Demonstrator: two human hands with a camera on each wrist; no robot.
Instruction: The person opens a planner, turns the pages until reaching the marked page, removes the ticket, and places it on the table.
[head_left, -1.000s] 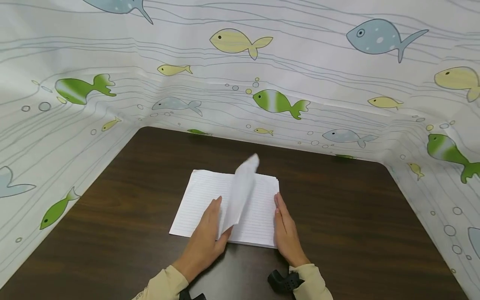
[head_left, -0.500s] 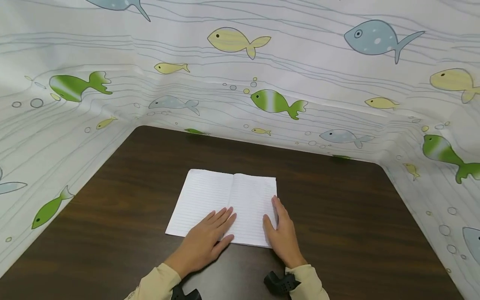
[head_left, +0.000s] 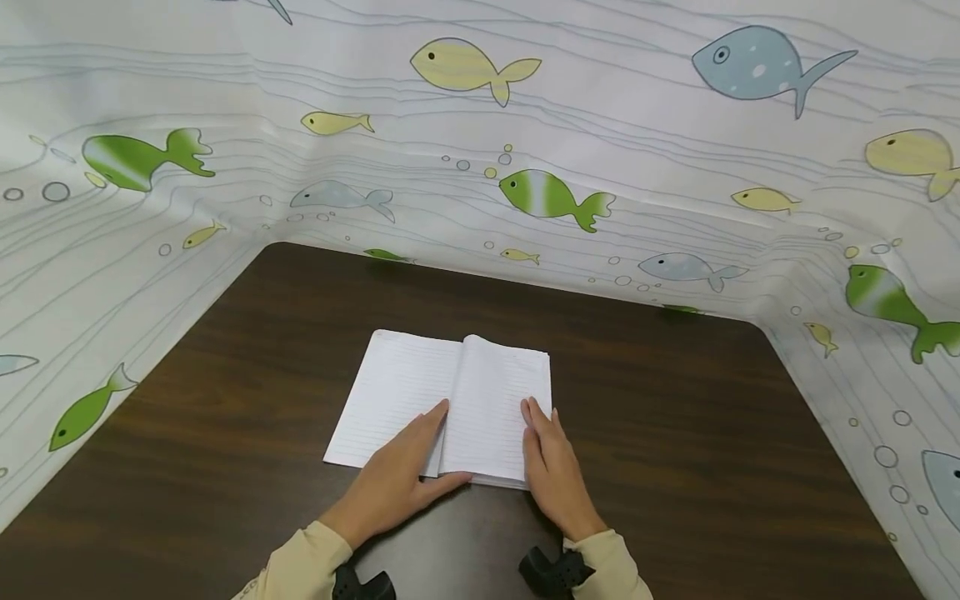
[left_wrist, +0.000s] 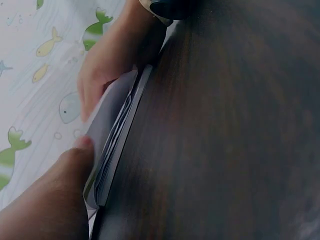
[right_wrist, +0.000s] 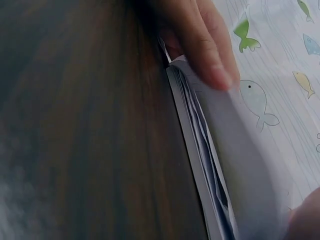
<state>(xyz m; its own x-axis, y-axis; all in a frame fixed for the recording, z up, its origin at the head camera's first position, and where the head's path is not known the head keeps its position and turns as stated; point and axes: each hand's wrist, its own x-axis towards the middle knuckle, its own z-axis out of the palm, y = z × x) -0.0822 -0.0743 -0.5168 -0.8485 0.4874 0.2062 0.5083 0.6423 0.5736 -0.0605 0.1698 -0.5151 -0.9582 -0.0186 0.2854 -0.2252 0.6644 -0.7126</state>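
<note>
An open lined notebook [head_left: 390, 375] lies on the dark wooden table. My left hand [head_left: 392, 483] rests near its centre fold, fingers extended and thumb pointing right along the lower edge. At the right edge, my right hand [head_left: 561, 479] pinches a page [head_left: 487, 400], which bulges up from the fold. The right wrist view shows the thumb side over that page [right_wrist: 240, 150], with other fingers tucked by its edge. Beneath it, the stacked sheets [left_wrist: 120, 135] show slightly parted in the left wrist view.
Dark table [head_left: 712, 433] surrounds the notebook. White sheeting [head_left: 637, 158] printed with fish rises at the back and both sides. Black wrist devices [head_left: 555, 572] sit at the sleeve cuffs.
A raised page came down to the left and my left hand smoothed flat over the fold. Now the right page bulges up, and my right hand has shifted slightly left onto it.
</note>
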